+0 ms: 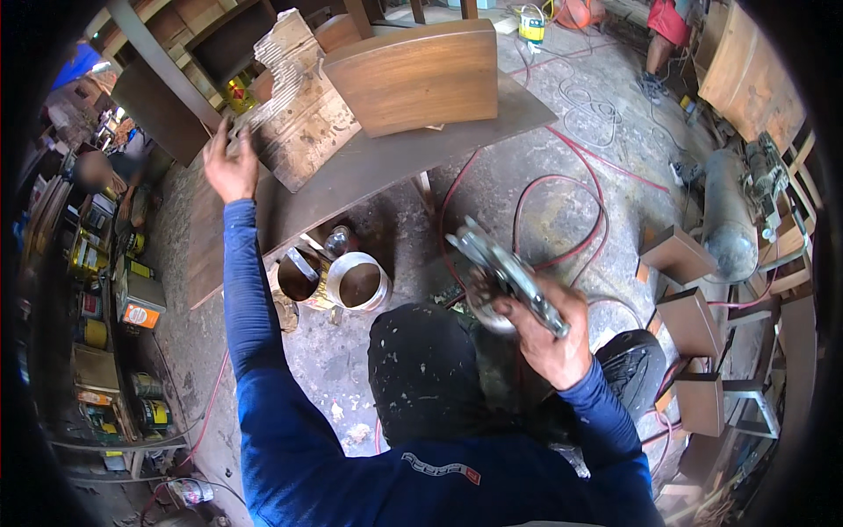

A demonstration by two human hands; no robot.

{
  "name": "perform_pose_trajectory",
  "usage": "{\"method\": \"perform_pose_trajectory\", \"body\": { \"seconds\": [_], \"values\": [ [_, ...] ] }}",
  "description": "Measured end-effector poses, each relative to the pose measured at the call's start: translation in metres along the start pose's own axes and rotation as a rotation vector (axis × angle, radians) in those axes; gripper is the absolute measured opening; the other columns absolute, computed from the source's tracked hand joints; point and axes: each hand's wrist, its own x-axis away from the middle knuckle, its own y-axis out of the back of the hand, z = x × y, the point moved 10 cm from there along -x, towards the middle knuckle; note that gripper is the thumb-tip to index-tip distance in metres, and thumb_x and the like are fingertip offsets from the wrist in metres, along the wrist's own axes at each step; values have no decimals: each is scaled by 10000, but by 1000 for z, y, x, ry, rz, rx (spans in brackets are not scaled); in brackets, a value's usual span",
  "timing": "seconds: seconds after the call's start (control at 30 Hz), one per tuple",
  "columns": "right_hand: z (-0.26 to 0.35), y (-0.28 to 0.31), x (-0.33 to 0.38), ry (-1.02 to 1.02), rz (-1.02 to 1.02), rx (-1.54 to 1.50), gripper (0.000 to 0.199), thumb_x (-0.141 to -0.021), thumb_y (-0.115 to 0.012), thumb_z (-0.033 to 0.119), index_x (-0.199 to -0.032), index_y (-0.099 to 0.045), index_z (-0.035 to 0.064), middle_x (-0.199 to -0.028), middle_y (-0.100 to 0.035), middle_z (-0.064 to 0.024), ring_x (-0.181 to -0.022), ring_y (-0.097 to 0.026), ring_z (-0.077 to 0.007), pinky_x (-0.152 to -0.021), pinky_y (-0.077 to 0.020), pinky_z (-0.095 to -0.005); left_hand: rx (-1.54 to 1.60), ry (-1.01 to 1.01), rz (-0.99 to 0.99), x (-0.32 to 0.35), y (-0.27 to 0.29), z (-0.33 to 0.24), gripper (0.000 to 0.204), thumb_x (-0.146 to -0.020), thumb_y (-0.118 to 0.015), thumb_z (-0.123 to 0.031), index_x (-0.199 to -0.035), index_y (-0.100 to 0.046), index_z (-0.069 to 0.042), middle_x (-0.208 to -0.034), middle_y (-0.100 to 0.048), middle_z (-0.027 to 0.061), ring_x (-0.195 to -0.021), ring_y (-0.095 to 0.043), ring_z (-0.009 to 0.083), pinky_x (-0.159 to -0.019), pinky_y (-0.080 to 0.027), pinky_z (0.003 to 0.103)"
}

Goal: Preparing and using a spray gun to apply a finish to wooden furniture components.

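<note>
My left hand (pixel 231 167) is closed at the torn lower-left edge of a stained piece of corrugated cardboard (pixel 307 132). The cardboard leans beside a curved brown wooden panel (pixel 417 79), and both rest on a dark board (pixel 465 136). In my right hand (pixel 558 338) is a metal spray gun (pixel 505 268), somewhat blurred, its front pointing up and left toward the board. Below the board's near edge stand an open can of dark liquid (pixel 299 274) and a pale open pot (pixel 360 283) with brown liquid.
Red hose (pixel 562 180) loops over the concrete floor. A grey tank (pixel 731 215) and several brown panels (pixel 689 321) stand at the right. Shelves of paint cans (pixel 92 255) line the left, near a person (pixel 114 171). Another person's leg (pixel 657 57) shows at the far right.
</note>
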Motion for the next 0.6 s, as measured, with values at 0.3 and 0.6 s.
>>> {"method": "perform_pose_trajectory", "body": {
  "seconds": [0.3, 0.6],
  "values": [
    [-13, 20, -37, -21, -106, 30, 230, -863, -769, 85, -1027, -699, -61, -876, -719, -182, -747, -713, -242, -672, -531, -322, 70, 568, 271, 118, -34, 97, 622, -1031, -392, -520, -1245, -677, -9, -1155, -711, 215, -1112, -651, 372, -971, -485, 433],
    [52, 3, -55, -70, 0, -36, 464, -868, -770, 170, -1220, -609, -85, -1006, -700, -247, -905, -710, -375, -804, -558, -428, -467, 514, 513, 135, -55, 151, 591, -1056, -307, -440, -1217, -697, -27, -1219, -681, 200, -1198, -546, 462, -1072, -397, 486]
  ]
}}
